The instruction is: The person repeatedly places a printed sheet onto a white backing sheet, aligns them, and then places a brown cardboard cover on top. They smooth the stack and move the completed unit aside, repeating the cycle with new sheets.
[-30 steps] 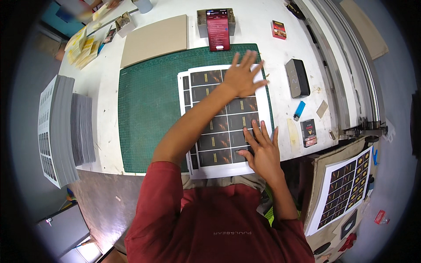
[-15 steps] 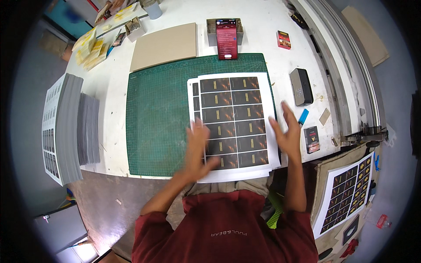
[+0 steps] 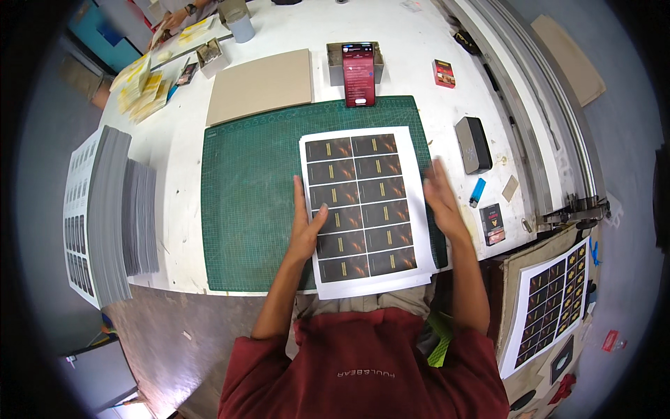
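Observation:
A small stack of printed sheets [image 3: 361,207], white with rows of dark rectangles, lies on the right half of a green cutting mat [image 3: 251,202]. Its lower edge juts past the mat toward me, where some under sheets stick out unevenly. My left hand [image 3: 305,229] stands along the stack's left edge, fingers stretched, thumb spread over the top sheet. On the other side my right hand [image 3: 444,206] is held upright next to the right edge, its fingers extended and blurred. Whether it touches the paper I cannot tell.
A phone [image 3: 359,75] leans on a grey box beyond the mat, beside beige board [image 3: 262,87]. Tall paper stacks [image 3: 112,216] stand left. A dark speaker-like block [image 3: 474,145], a blue lighter [image 3: 477,192] and a metal rail [image 3: 551,119] are right. Another person's hand [image 3: 164,28] is far left.
The top sheet has shifted left and now nearly covers the sheet beneath. My left hand has come to the stack's left edge; my right hand has moved slightly left. The view has shifted a little.

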{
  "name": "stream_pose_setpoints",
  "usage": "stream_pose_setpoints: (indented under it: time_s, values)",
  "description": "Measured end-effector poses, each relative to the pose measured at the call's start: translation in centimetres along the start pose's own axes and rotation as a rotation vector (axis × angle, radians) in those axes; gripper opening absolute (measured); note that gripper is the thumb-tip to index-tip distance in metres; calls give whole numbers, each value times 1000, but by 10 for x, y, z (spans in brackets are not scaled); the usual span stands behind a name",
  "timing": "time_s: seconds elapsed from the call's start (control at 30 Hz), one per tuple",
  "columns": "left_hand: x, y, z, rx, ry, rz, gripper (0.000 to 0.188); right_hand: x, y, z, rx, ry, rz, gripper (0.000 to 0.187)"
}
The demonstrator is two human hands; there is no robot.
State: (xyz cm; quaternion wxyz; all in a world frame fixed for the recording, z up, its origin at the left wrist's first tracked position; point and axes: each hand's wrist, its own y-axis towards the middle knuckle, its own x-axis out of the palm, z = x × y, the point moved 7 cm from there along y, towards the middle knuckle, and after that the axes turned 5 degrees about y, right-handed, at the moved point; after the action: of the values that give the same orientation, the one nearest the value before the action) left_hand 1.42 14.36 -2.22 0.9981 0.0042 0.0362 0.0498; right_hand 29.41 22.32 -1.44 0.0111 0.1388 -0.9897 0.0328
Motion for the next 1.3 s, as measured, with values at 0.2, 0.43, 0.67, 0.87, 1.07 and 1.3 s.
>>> stream_pose_setpoints:
  time_s: [0.2,0.43,0.67,0.87,1.07,1.3]
  values:
    - [-27,-31,-13,54,298,-16,78,-185,-179,-119,-188,-903,705,52]
    - [-106,18,-37,-7,1265,54,72,-477,-552,-51,1197,-1329,1171,61]
    - [-151,65,-47,-117,1479,169,76,-466,-577,-17,1405,-1464,1193,65]
    - [-151,63,-44,-111,1424,190,76,-462,-569,-27,1216,-1524,1370,69]
    - [-156,58,-44,-101,1254,274,75,-498,-640,-79,518,-1562,1502,64]
    - [-74,79,56,237,1062,361,66,-449,-614,-158,63,-1208,1616,56]
